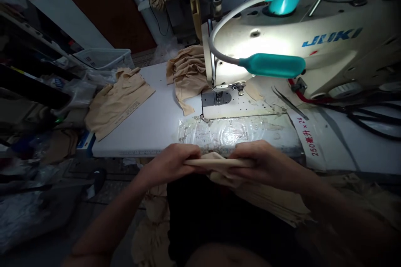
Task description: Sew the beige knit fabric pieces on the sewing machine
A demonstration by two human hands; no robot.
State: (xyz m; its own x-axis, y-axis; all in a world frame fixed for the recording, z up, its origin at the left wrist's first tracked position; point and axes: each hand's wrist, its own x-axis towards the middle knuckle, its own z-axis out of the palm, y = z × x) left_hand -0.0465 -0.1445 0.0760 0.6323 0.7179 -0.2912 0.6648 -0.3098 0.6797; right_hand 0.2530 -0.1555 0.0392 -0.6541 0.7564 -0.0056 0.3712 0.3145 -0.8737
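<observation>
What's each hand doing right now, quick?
Left hand: closed, pinching the beige fabric strip.
Right hand: closed on the strip's other end.

Strip (216, 162) ends within left hand (171, 163), right hand (266, 165)

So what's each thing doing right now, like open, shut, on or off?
left hand, shut on cloth strip.
right hand, shut on cloth strip.
cloth strip, pulled flat between both hands.
lamp, on.
sewing machine, no cloth in it.
cloth pile, crumpled on the table.
</observation>
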